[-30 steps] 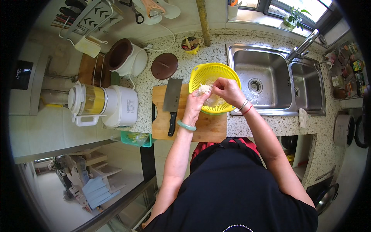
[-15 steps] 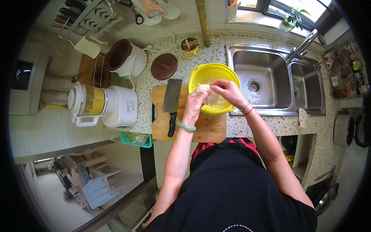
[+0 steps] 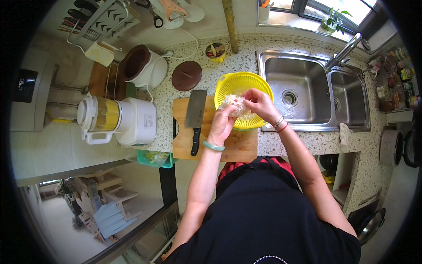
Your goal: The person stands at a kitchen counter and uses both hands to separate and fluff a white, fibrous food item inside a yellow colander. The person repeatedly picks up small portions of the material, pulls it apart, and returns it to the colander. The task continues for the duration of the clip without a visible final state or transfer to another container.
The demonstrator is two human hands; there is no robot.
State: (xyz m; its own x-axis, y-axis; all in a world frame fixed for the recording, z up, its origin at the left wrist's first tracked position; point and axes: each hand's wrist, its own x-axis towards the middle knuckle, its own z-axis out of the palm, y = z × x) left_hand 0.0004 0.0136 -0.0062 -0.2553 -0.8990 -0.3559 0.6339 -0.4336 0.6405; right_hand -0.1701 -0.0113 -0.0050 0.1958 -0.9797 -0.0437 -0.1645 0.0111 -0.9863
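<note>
Over the yellow colander [image 3: 243, 77], my left hand [image 3: 222, 125] holds up a white, frilly clump [image 3: 233, 104] that looks like soaked fungus. A green bangle is on that wrist. The fingers of my right hand [image 3: 261, 107] are closed in a pinch on the right side of the same clump; their tips are partly hidden by it. More pale, wet-looking bits lie in the colander below. It rests on the right part of a wooden cutting board [image 3: 239, 149], where a cleaver [image 3: 196, 114] lies to the left.
To the right is a double steel sink [image 3: 299, 88] with a tap [image 3: 345, 52]. A brown round lid [image 3: 187, 75], a white cooker [image 3: 151, 70] and a blender [image 3: 103, 114] stand to the left. A yellow cup [image 3: 216, 51] is behind. Below the counter edge hangs a green bin [image 3: 154, 158].
The clump between my hands is opened wider and shows more of its frilly side. My right fingers have shifted slightly onto it; my left hand has turned a little.
</note>
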